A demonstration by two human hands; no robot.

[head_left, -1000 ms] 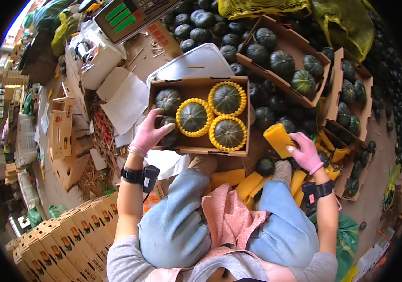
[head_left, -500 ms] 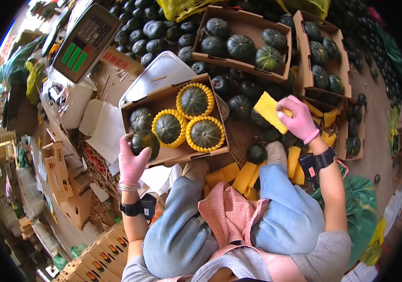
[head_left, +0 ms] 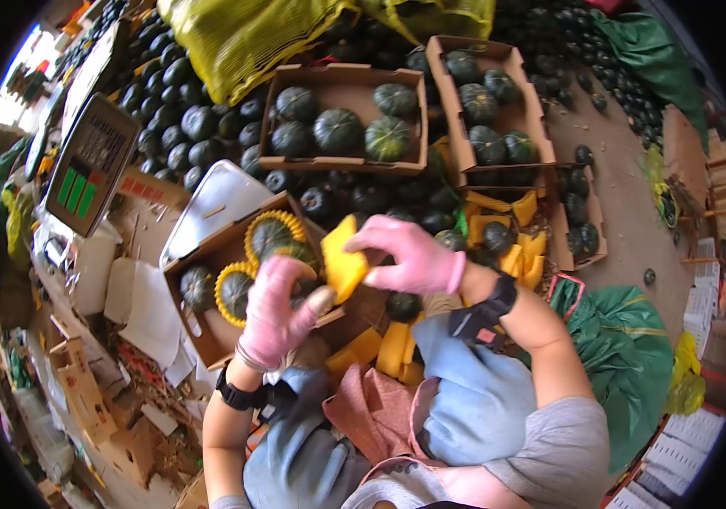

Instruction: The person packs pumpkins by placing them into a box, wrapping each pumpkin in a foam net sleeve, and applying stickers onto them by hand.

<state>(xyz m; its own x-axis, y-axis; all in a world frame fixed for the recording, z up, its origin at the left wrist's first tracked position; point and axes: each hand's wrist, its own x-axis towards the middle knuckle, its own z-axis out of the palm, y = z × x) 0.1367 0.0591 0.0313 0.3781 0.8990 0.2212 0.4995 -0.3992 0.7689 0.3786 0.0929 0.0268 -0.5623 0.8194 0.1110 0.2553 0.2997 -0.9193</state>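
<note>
My left hand (head_left: 278, 314), in a pink glove, is curled round a dark green pumpkin (head_left: 297, 251), which its fingers partly hide. Just to the right, my right hand (head_left: 407, 257), also gloved in pink, pinches a yellow foam net sleeve (head_left: 344, 261) close to the left thumb. Beneath and left of my hands, a tilted cardboard box (head_left: 203, 339) holds pumpkins. Yellow nets surround two visible ones (head_left: 268, 236); a bare one (head_left: 197, 287) sits at the left side. My left hand covers the box's right part.
A scale display (head_left: 91, 165) stands at the left, near a metal tray (head_left: 214, 206). Two open boxes of pumpkins (head_left: 341, 163) (head_left: 462, 153) lie beyond my hands. More yellow sleeves (head_left: 392, 348) are by my feet. A green sack (head_left: 626, 365) is at the right.
My left hand has lifted a bare pumpkin from the box's lower left corner. My right hand has brought the yellow sleeve left, beside it. The camera view has shifted right.
</note>
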